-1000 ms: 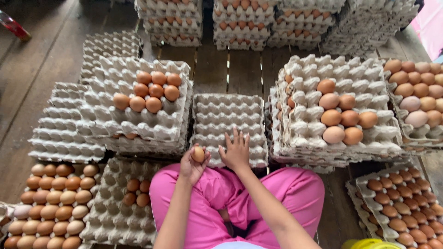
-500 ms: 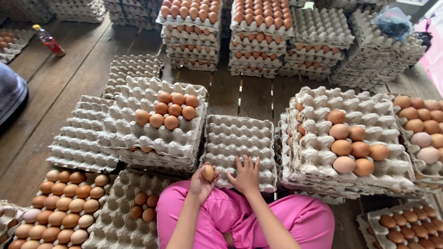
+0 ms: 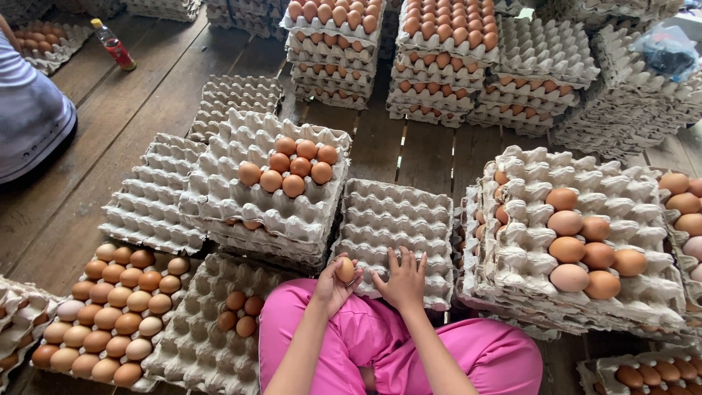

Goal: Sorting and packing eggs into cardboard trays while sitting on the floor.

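I sit cross-legged in pink trousers (image 3: 468,351) on a wooden floor. My left hand (image 3: 333,287) holds one brown egg (image 3: 345,270) just above the near edge of an empty grey egg tray stack (image 3: 398,219) in front of me. My right hand (image 3: 404,279) rests flat on that tray's near edge, fingers spread. To the left stands a tray stack with several brown eggs (image 3: 292,168) on top. To the right is another stack with several larger eggs (image 3: 585,245).
A full tray of brown eggs (image 3: 110,314) and a tray with a few eggs (image 3: 238,314) lie at my left. Tall stacks of filled trays (image 3: 439,44) stand at the back. A person in a grey top (image 3: 29,110) sits far left, near a bottle (image 3: 113,45).
The view has tilted up, showing more of the stacks at the back. My hands keep their places on the tray edge, the egg still in my left hand.
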